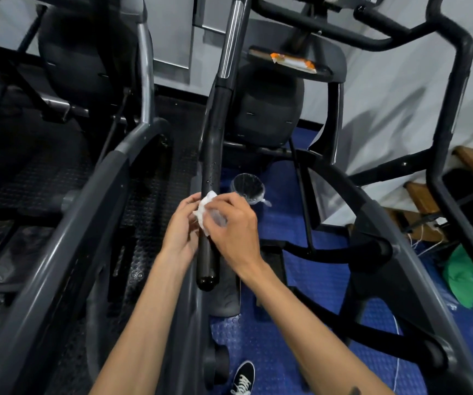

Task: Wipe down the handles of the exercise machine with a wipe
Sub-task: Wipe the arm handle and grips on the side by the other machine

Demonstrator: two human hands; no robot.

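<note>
Just both hands, left (181,223) and right (233,223), fingers pinching white wipe (204,213) against black handle (211,166).

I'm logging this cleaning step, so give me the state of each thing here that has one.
Wipe: crumpled, pressed on the handle.
Handle: black, droplets above the wipe.
Left hand: on the wipe.
Right hand: pinches the wipe.
Packet: torn open on the console.

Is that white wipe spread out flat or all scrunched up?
Scrunched up. The wipe shows as a crumpled wad against the black handle, held between the left hand and right hand.
</note>
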